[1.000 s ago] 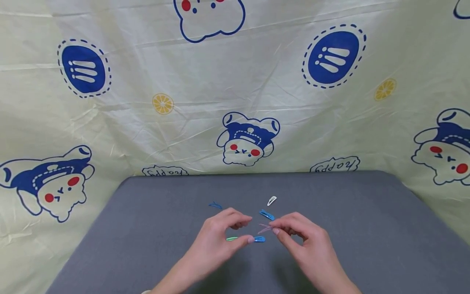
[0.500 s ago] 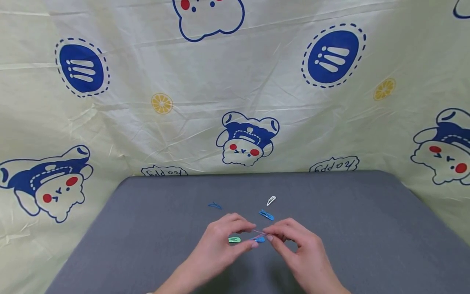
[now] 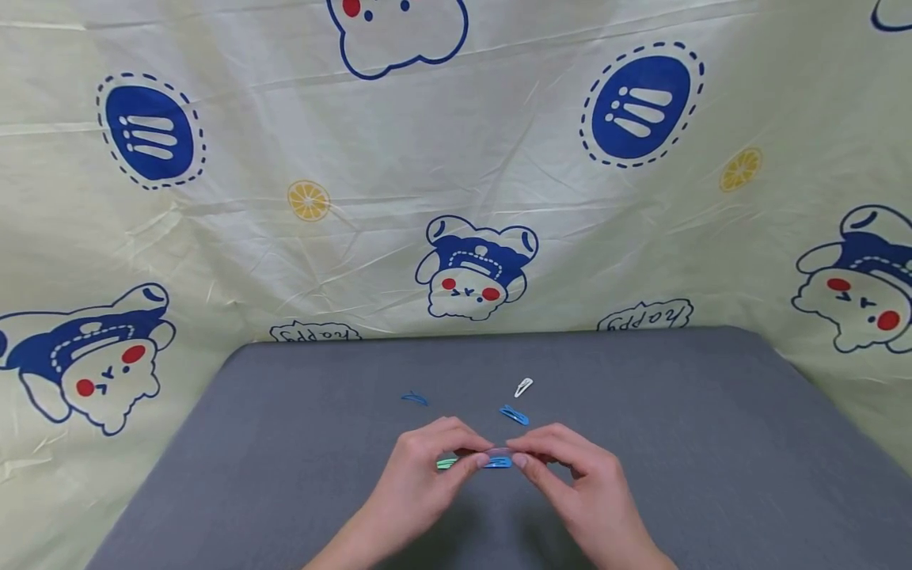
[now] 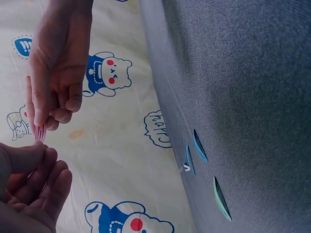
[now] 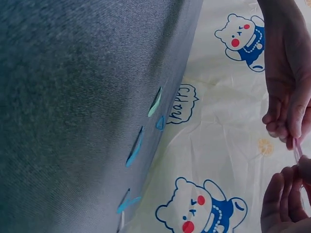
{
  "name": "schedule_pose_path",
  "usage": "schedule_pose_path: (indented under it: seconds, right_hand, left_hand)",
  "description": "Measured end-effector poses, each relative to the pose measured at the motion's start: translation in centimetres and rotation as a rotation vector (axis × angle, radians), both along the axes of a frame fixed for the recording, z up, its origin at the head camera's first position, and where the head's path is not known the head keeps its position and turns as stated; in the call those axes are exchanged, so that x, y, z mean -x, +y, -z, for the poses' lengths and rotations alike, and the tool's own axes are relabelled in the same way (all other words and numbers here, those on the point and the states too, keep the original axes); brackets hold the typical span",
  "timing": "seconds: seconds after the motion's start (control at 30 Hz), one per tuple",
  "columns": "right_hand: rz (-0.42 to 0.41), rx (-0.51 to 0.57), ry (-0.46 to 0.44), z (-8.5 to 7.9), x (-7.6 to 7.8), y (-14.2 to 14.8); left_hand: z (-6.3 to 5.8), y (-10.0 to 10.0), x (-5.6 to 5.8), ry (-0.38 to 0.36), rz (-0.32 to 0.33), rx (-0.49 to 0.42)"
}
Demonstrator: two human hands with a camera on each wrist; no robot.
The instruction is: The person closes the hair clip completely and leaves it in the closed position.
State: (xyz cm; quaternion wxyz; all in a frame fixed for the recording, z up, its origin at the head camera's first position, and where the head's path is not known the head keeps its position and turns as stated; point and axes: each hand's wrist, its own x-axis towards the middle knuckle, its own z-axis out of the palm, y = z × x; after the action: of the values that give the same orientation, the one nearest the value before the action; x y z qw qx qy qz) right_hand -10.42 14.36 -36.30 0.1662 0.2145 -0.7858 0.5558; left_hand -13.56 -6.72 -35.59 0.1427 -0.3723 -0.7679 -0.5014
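A pink snap hair clip is held above the table between my two hands, its arms lying together. My left hand pinches one end between thumb and forefinger, and my right hand pinches the other end the same way. Fingertips cover both ends; only the middle shows. In the left wrist view the pink clip bridges the small gap between the fingertips. Beneath the hands lie a blue hair clip and a green hair clip, the green one partly hidden by the left hand.
Farther back on the grey table lie another blue hair clip, a white hair clip and a darker blue clip with its arms spread. A printed cloth hangs behind the table's far edge.
My right hand has brought the pink clip left and slightly down to my left hand, which has taken its free end. The clip's spread arms have come together.
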Motion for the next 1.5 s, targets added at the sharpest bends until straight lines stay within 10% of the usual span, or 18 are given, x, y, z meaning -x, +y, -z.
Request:
schedule_pose_path:
  seconds: [0.7, 1.07, 1.3, 1.5]
  right_hand:
    - [-0.478, 0.247, -0.326, 1.3, 2.0, 2.1]
    - [-0.460, 0.410, -0.549, 1.4, 2.0, 1.9]
    - [-0.472, 0.494, -0.623, 1.3, 2.1, 1.8]
    - [-0.315, 0.405, -0.569, 1.3, 1.9, 1.5]
  left_hand:
    - [0.7, -0.5, 1.1, -0.375, 0.326, -0.137]
    - [0.7, -0.1, 0.8, -0.203, 0.070, -0.070]
    - [0.6, -0.1, 0.9, -0.084, 0.027, -0.046]
    - [0.8, -0.2, 1.1, 0.030, 0.002, -0.019]
